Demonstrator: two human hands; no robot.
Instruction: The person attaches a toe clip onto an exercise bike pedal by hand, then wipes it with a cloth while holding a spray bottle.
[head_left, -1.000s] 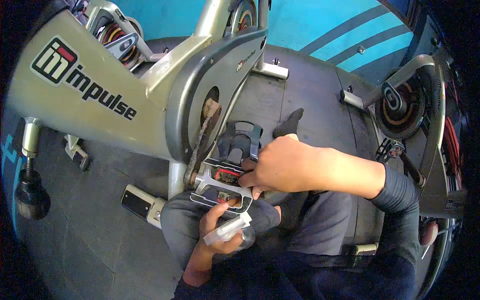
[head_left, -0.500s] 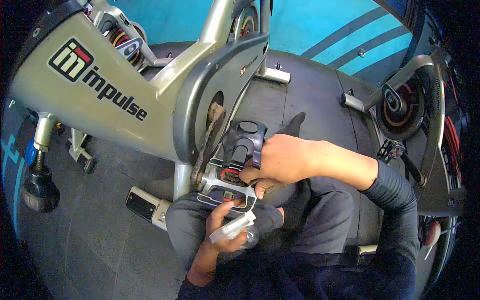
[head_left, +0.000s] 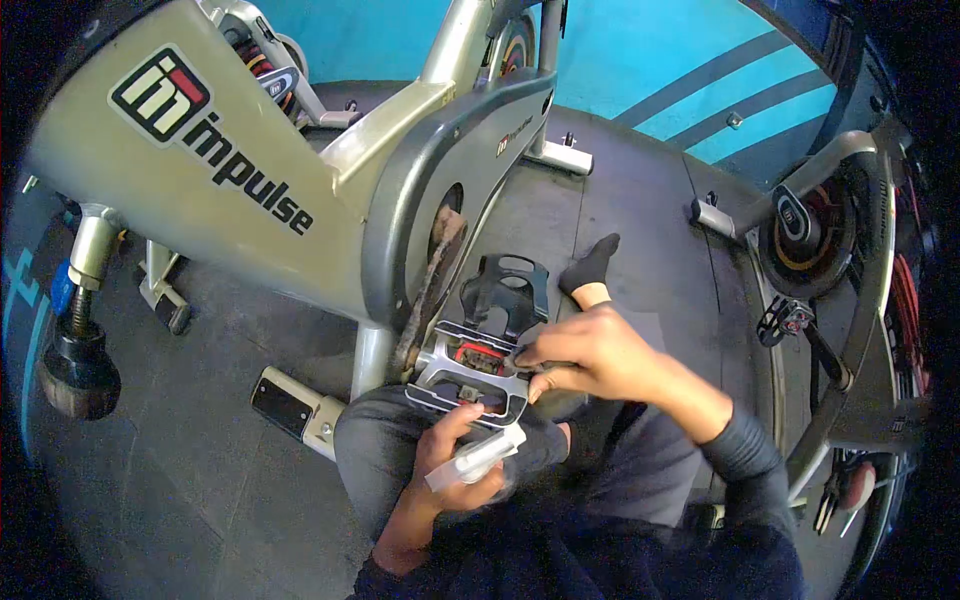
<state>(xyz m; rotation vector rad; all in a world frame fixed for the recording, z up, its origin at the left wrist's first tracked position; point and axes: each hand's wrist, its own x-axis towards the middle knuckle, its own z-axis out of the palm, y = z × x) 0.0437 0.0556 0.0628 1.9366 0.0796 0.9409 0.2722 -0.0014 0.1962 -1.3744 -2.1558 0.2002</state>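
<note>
A silver bike pedal (head_left: 425,378) with a red-edged dirty opening sits at the end of a rusty crank arm (head_left: 432,290). Its black toe cage (head_left: 505,292) points away from me. My left hand (head_left: 450,465) is closed around a small clear plastic piece, perhaps a packet or box (head_left: 478,457), and its fingertips touch the pedal's near edge. At the pedal's outer end is my right hand (head_left: 600,355), thumb and fingers drawn together. Whatever it may pinch there is too hidden to make out.
The large Impulse exercise bike frame (head_left: 200,200) stands close on the left, with a foot bar (head_left: 295,412) on the dark floor. Another bike (head_left: 810,225) is at the right. My legs lie under the pedal, one socked foot (head_left: 592,264) stretched forward.
My right hand has pulled back from over the pedal's middle and toe cage to its outer end, uncovering the cage and foot. My left hand keeps its hold. The view has shifted slightly.
</note>
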